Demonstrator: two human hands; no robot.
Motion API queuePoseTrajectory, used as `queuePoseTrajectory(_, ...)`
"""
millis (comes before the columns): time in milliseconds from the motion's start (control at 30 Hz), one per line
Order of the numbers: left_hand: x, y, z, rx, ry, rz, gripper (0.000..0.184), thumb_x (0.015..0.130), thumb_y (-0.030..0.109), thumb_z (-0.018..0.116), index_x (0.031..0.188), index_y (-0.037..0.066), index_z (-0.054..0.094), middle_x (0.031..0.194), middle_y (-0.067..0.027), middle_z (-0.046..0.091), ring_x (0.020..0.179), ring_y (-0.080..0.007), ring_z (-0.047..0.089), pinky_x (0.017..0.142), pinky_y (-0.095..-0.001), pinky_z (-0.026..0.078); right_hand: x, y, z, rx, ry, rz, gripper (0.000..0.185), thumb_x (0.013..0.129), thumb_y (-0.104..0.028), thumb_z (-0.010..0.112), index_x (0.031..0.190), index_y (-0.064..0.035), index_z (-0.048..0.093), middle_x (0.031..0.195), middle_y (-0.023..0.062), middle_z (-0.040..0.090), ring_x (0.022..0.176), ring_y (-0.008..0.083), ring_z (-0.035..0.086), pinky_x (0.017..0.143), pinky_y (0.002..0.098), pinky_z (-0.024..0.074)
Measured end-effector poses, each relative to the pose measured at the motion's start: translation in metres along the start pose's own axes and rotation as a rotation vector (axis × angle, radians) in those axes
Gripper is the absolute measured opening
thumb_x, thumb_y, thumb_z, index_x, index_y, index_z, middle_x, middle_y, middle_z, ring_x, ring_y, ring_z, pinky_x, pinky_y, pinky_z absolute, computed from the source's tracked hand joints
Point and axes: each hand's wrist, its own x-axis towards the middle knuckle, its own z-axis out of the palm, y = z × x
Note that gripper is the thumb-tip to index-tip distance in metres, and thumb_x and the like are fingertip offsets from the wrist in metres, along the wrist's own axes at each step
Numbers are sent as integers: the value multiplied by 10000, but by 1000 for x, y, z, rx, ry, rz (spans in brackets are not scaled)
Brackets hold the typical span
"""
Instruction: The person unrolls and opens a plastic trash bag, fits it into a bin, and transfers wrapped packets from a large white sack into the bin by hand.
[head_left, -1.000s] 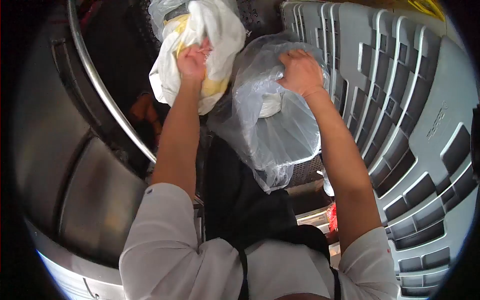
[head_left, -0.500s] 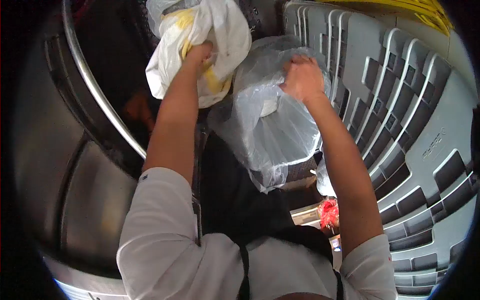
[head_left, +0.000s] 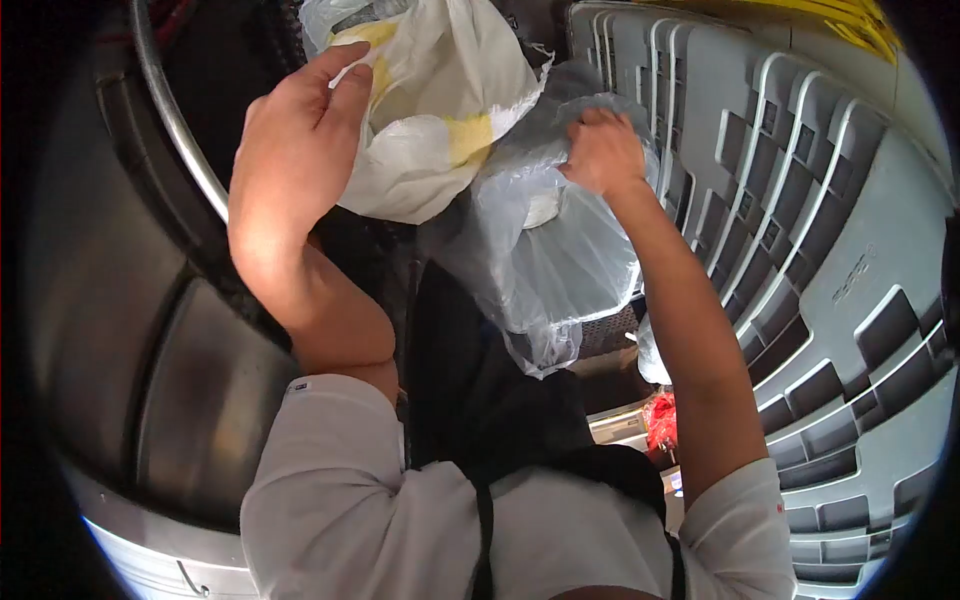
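Note:
A white woven sack (head_left: pixel 400 185) with yellow patches sits at the top, its mouth spread wide. At the sack's left rim is my left hand (head_left: pixel 300 140), thumb and forefinger pinching the edge; its other fingers are partly hidden. To the right stands a container lined with a clear plastic bag (head_left: pixel 570 270), the bag's edge folded outward. My right hand (head_left: pixel 605 155) is closed on the bag's far right edge, fingers curled over the film. Down inside the bag lies a small white object (head_left: pixel 541 209), whose kind I cannot make out.
Grey plastic pallets (head_left: pixel 800 220) stand on edge along the right. A metal rail (head_left: pixel 175 110) and a steel drum-like body (head_left: pixel 190 400) are on the left. A red plastic-wrapped item (head_left: pixel 660 420) is low at right; yellow strapping (head_left: pixel 850 25) lies top right.
My left hand has come out of the sack's mouth and moved left to its rim. The sack's opening is now wider. My right hand stays on the plastic bag.

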Motion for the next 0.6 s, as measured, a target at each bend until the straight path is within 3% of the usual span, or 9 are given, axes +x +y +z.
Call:
queuePoseTrajectory(100, 0, 3, -9, -83, 102, 110, 301, 931, 266, 582, 1167, 107, 680, 813, -189, 683, 733, -260, 681, 708, -342, 506, 1, 1, -4, 1, -6, -6, 392, 653, -344, 790, 948, -96, 717, 1075, 95, 639, 1113, 268, 571, 958, 434, 425)
queuePoseTrajectory(200, 37, -3, 3, 3, -50, 260, 271, 958, 207, 553, 1114, 17, 668, 849, -32, 644, 747, -116, 577, 684, -288, 481, 0, 1, -6, 28, -13, -11, 386, 652, -340, 788, 942, -95, 718, 1073, 96, 641, 1107, 270, 574, 961, 434, 424)
queuePoseTrajectory(233, 70, -29, 25, 5, -272, 442, 252, 922, 197, 570, 1057, 7, 665, 854, -48, 655, 747, -141, 596, 683, -299, 492, 1, 0, -7, 40, -7, -17, 383, 652, -338, 788, 939, -94, 718, 1071, 96, 641, 1105, 271, 575, 963, 434, 423)
queuePoseTrajectory(300, 118, -73, 97, 500, -539, 511, 217, 851, 178, 604, 962, 13, 689, 874, -115, 682, 762, -233, 643, 682, -351, 521, 0, -1, -3, 31, 23, -2, 375, 648, -332, 789, 928, -92, 718, 1060, 94, 641, 1103, 270, 575, 964, 425, 422)
queuePoseTrajectory(367, 158, -135, 183, 990, -637, 542, 182, 781, 160, 637, 866, 19, 713, 894, -183, 709, 776, -325, 689, 681, -403, 550, 0, 2, -1, 28, 37, 9, 371, 643, -324, 792, 920, -90, 718, 1050, 92, 640, 1102, 268, 575, 965, 418, 421)
queuePoseTrajectory(433, 176, -180, 227, 930, -565, 344, 203, 789, 170, 621, 895, 35, 728, 935, -189, 716, 823, -345, 700, 704, -429, 557, 0, 3, 4, 44, 31, 8, 370, 635, -316, 796, 916, -89, 717, 1040, 89, 639, 1100, 266, 576, 964, 413, 419)
queuePoseTrajectory(500, 217, -258, 250, 683, -291, 142, 255, 803, 200, 601, 955, 44, 733, 974, -190, 717, 874, -351, 703, 736, -439, 560, 2, 4, 4, 38, 28, 6, 371, 622, -308, 798, 911, -91, 718, 1032, 84, 640, 1094, 262, 579, 959, 409, 421)
queuePoseTrajectory(533, 236, -287, 258, 633, -254, 178, 321, 846, 267, 559, 1008, 43, 723, 999, -188, 716, 900, -342, 705, 777, -438, 554, 1, 4, 4, 38, 23, 5, 371, 615, -304, 798, 909, -92, 718, 1028, 81, 640, 1092, 260, 580, 956, 406, 421)
queuePoseTrajectory(600, 231, -255, 245, 537, -205, -157, 435, 885, 360, 475, 1044, 34, 715, 1082, -201, 696, 1004, -351, 671, 902, -443, 497, 0, 4, 7, 50, 70, -14, 371, 603, -302, 797, 900, -94, 716, 1016, 76, 641, 1076, 258, 584, 948, 406, 423)
